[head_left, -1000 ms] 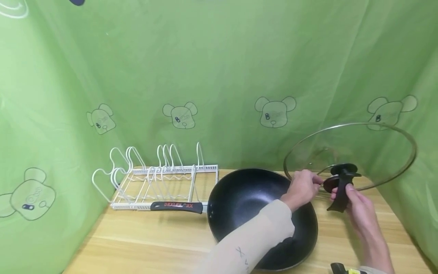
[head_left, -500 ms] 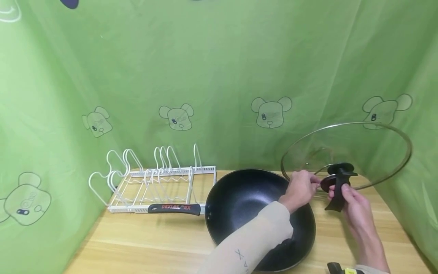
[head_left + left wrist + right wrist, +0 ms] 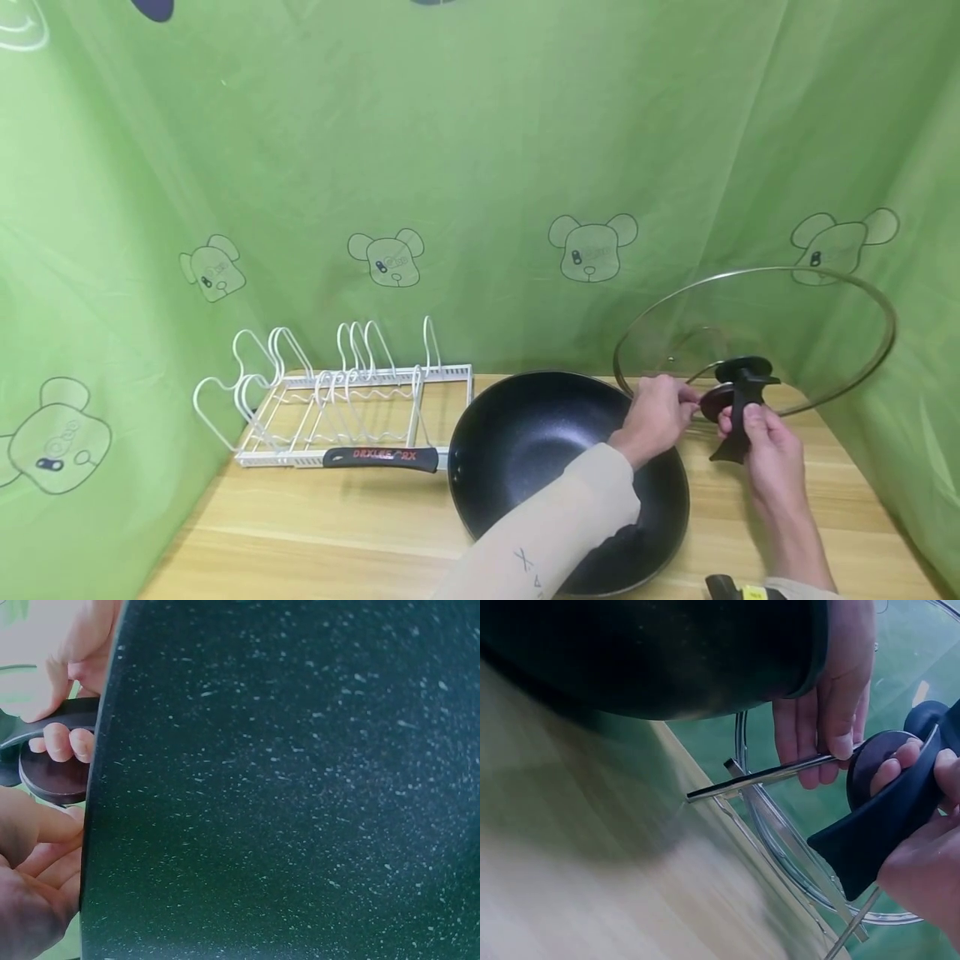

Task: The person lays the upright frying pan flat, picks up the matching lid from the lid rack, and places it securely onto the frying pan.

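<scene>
In the head view my right hand (image 3: 776,467) grips the black handle (image 3: 738,421) of a large clear glass lid (image 3: 810,329), which is held tilted up on the right. A dark round disc (image 3: 866,766) sits against that handle, with right fingertips over it. My left hand (image 3: 654,417) reaches across the black wok (image 3: 540,442) and pinches a thin metal strip (image 3: 780,772) beside the disc, as the right wrist view shows. I cannot tell what the strip belongs to. The wok wall fills most of the left wrist view, both hands at its left edge.
A white wire rack (image 3: 352,400) stands at the back left, with the wok's handle (image 3: 378,458) across its front. Several metal pieces (image 3: 795,847) cross near the table edge in the right wrist view. A green curtain (image 3: 480,150) surrounds the wooden table (image 3: 315,533).
The head view has swung slightly right. My right hand and the lid have shifted a little to the left; both hands keep their holds. Wok and rack stay put.
</scene>
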`<action>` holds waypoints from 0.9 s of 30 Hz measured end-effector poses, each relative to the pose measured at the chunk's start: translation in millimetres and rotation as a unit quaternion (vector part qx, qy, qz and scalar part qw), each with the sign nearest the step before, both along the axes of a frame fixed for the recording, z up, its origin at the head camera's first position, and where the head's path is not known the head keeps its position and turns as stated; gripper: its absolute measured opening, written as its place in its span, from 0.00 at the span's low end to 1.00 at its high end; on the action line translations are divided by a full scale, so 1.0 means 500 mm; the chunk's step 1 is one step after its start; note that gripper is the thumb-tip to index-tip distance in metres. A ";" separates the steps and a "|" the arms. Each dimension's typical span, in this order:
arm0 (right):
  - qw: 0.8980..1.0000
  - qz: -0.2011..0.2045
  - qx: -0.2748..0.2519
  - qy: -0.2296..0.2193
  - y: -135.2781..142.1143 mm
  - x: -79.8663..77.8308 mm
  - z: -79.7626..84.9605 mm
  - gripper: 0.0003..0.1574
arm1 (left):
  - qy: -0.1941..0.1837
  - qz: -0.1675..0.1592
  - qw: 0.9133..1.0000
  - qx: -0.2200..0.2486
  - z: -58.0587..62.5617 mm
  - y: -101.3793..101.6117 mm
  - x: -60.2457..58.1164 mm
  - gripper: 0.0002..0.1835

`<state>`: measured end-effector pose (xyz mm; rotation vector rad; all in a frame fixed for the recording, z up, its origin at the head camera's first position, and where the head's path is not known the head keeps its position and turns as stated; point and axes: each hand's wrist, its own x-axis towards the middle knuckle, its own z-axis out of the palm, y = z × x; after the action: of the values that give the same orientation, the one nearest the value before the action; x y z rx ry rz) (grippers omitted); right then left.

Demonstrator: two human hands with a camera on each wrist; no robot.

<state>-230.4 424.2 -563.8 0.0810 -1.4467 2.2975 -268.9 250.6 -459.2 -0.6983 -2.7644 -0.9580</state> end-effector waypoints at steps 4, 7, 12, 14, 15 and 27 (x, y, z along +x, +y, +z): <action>0.999 -0.036 0.008 -0.007 -0.014 0.000 0.008 0.23 | 0.012 0.001 1.000 -0.004 -0.002 -0.001 -0.002 0.06; 0.999 -0.046 0.010 0.004 -0.032 0.012 0.034 0.23 | 0.018 -0.001 1.000 -0.005 -0.003 -0.001 -0.003 0.07; 0.997 -0.071 0.001 0.004 -0.069 0.040 0.086 0.18 | 0.022 -0.006 1.000 -0.003 -0.004 -0.001 -0.003 0.07; 0.996 -0.087 -0.003 -0.008 -0.083 0.050 0.105 0.17 | 0.022 -0.006 1.000 -0.004 -0.004 -0.001 -0.003 0.07; 0.996 -0.092 -0.006 -0.017 -0.088 0.055 0.114 0.17 | 0.022 -0.006 1.000 -0.004 -0.004 -0.001 -0.002 0.07; 0.992 -0.113 -0.030 -0.049 -0.098 0.068 0.162 0.15 | 0.022 0.003 1.000 -0.021 -0.005 0.001 -0.003 0.07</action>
<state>-196.5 375.2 -482.9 -0.2049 -1.3556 2.1831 -270.3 250.9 -461.7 -0.7072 -2.7554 -0.8742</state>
